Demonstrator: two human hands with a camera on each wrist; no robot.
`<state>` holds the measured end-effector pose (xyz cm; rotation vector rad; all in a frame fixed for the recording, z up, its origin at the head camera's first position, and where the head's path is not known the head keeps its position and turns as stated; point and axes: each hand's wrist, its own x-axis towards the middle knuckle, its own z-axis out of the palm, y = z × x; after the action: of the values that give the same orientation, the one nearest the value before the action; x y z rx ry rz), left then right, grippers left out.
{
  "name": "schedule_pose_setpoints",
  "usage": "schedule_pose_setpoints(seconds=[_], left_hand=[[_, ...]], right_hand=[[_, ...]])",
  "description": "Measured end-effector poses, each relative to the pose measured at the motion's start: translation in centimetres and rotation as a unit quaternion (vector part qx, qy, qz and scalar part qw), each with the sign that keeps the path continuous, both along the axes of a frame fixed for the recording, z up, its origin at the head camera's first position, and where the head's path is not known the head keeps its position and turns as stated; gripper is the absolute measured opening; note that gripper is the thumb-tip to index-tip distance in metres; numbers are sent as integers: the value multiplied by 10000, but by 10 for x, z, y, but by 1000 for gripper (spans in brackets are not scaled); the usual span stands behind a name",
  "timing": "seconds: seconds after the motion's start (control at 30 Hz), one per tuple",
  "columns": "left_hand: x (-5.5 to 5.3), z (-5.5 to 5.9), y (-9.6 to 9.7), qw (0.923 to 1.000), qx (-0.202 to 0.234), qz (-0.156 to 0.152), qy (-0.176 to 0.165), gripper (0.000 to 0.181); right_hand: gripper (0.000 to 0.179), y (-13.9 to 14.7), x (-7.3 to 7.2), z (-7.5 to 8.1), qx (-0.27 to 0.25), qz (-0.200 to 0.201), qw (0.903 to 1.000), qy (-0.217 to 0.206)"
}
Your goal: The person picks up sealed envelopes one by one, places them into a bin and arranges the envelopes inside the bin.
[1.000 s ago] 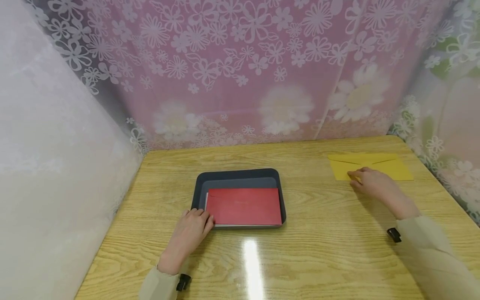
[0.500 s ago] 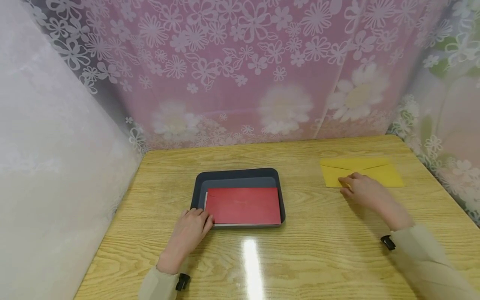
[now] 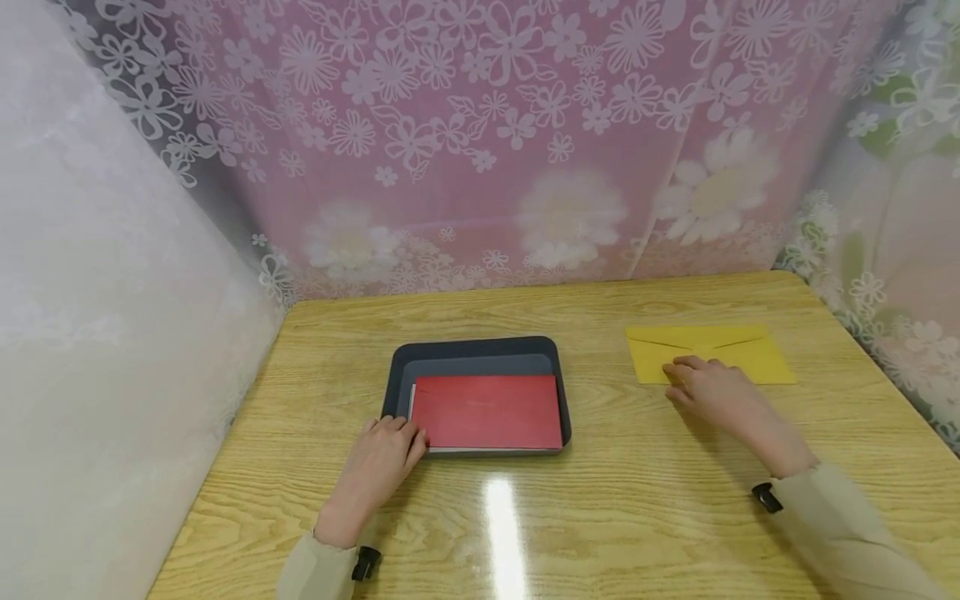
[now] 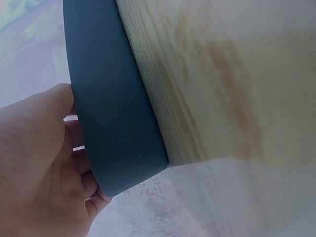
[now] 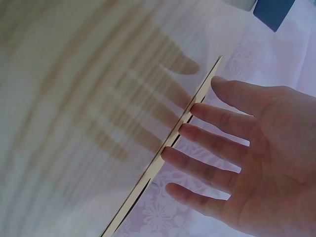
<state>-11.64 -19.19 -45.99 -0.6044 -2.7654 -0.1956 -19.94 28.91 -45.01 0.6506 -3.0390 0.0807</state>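
A dark grey tray [image 3: 472, 364] sits near the middle of the wooden table. Inside it lies a red envelope [image 3: 491, 412], with a thin white edge showing beneath. My left hand [image 3: 378, 462] grips the tray's front-left corner, its fingers over the rim; in the left wrist view the thumb touches the rim of the tray wall [image 4: 111, 108]. To the right, a yellow envelope [image 3: 697, 337] lies flat, flap side up. My right hand [image 3: 720, 400] presses fingertips on the yellow envelope's near edge; the right wrist view shows its fingers [image 5: 212, 143] spread and nearly straight.
The wooden table [image 3: 600, 517] has a bright light reflection near its front. A pink flowered curtain [image 3: 465, 167] hangs along the back edge, and pale sheets [image 3: 112, 333] enclose the sides. Bare tabletop lies between the tray and the yellow envelope.
The yellow envelope has slid left and toward the person, under the right hand's fingertips. The left hand, the tray and the red envelope have stayed in place.
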Motion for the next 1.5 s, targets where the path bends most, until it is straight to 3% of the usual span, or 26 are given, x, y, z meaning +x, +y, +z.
schedule_pose_setpoints(seconds=[0.7,1.17,1.5], left_hand=[[0,1,1,10000,-32,43,-16,38],[1,2,1,9999,1,90,-114,38],[0,1,0,10000,5,55,-77,38]], right_hand=[[40,-26,18,3,-59,232,9997,78],[36,-50,37,-4,39,493,9972,569],[36,-62,48,-1,-32,606,9961,644]])
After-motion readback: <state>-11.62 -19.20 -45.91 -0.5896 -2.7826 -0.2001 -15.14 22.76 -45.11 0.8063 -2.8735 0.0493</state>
